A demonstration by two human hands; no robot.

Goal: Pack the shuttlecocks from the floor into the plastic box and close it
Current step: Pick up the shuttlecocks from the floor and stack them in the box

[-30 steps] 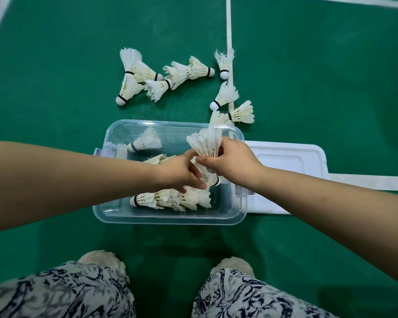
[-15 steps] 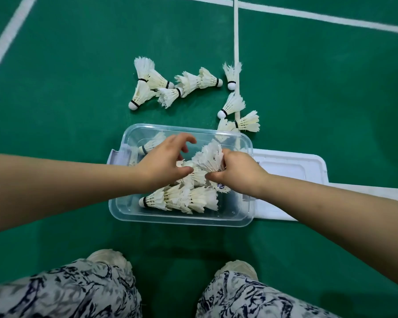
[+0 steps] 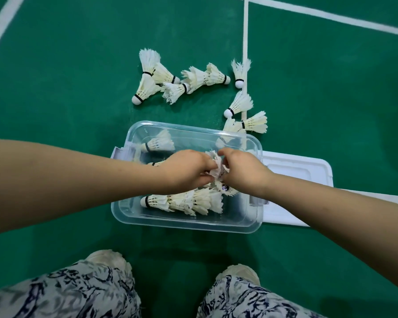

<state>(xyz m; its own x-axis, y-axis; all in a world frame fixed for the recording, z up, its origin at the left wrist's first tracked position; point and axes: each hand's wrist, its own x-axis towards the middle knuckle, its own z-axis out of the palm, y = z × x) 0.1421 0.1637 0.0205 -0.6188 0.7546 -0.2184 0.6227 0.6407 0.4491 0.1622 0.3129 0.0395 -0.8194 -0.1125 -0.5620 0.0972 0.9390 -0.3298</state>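
Stacked shuttlecocks [image 3: 186,201] crowd the box's [image 3: 184,224] left; right end free.

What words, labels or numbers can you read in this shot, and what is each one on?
Dark round sticker among the shuttlecocks in the plastic box: it has light print, too small and blurred to read.
Plastic box, white lid and green floor: no text visible; the floor bears only plain white court lines.

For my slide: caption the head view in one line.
Left hand and right hand grip a shuttlecock in the plastic box; loose shuttlecocks lie on the floor beyond.
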